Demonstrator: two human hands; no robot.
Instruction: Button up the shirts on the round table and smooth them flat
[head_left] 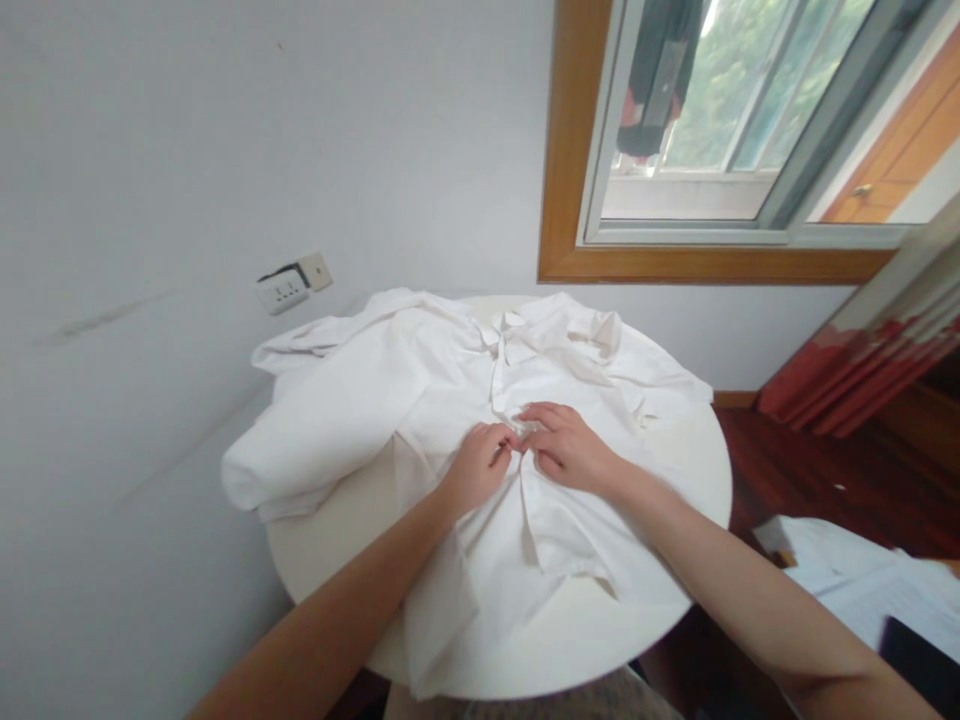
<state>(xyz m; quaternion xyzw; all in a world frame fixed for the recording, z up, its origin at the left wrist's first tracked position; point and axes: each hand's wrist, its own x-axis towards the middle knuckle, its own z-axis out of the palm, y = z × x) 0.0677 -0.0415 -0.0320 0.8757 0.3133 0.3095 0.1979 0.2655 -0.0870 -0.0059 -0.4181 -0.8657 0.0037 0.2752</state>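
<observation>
A white button-up shirt [555, 520] lies spread on a round white table [337, 560], its collar toward the wall and its hem near the front edge. My left hand [481, 462] pinches the front placket at about the middle of the shirt. Right beside it, my right hand [564, 446] has its fingers closed on the same strip of cloth. The fingertips of both hands nearly meet there. Any button between them is too small to make out. One sleeve [322, 440] lies bunched over the table's left edge.
A wall with a socket [285, 290] stands close behind and left of the table. A wood-framed window [697, 262] is at the back right, beside a red and beige curtain [847, 370]. Papers [862, 580] and a dark flat object [919, 655] lie at the lower right.
</observation>
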